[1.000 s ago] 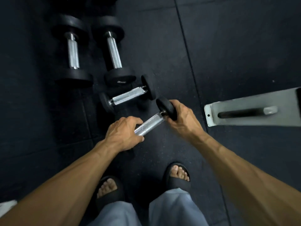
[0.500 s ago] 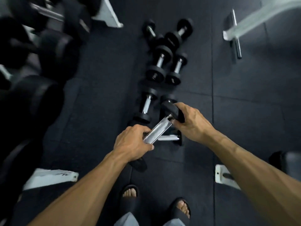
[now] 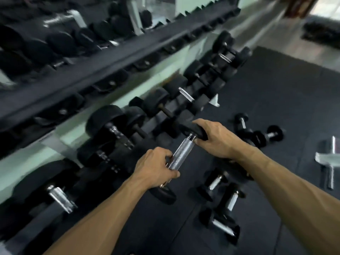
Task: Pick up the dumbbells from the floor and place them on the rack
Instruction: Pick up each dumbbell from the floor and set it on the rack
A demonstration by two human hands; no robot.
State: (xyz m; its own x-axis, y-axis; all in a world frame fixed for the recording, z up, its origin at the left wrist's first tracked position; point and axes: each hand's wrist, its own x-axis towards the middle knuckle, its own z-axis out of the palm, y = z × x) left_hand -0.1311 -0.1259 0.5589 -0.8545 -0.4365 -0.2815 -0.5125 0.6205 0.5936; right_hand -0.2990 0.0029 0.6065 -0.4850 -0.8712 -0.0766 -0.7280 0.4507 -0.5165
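I hold a small dumbbell (image 3: 182, 152) with a knurled chrome handle and black ends in the air, tilted, in front of the rack. My left hand (image 3: 154, 167) is shut around the near part of the handle. My right hand (image 3: 215, 138) grips the far black end from above. The near black end (image 3: 163, 195) hangs below my left hand. The dumbbell rack (image 3: 103, 70) runs diagonally across the left, its lower tier loaded with black dumbbells (image 3: 108, 124). Several small dumbbells (image 3: 214, 183) lie on the dark floor at the right.
The upper rack tier (image 3: 55, 43) carries large black dumbbells. A grey metal bench foot (image 3: 329, 159) lies on the floor at the far right. The black rubber mat (image 3: 276, 92) ends at a pale floor near the top right. The picture is blurred by motion.
The view has swung up from the floor to the rack. Both hands have kept their grip and carried the dumbbell up toward the lower tier.
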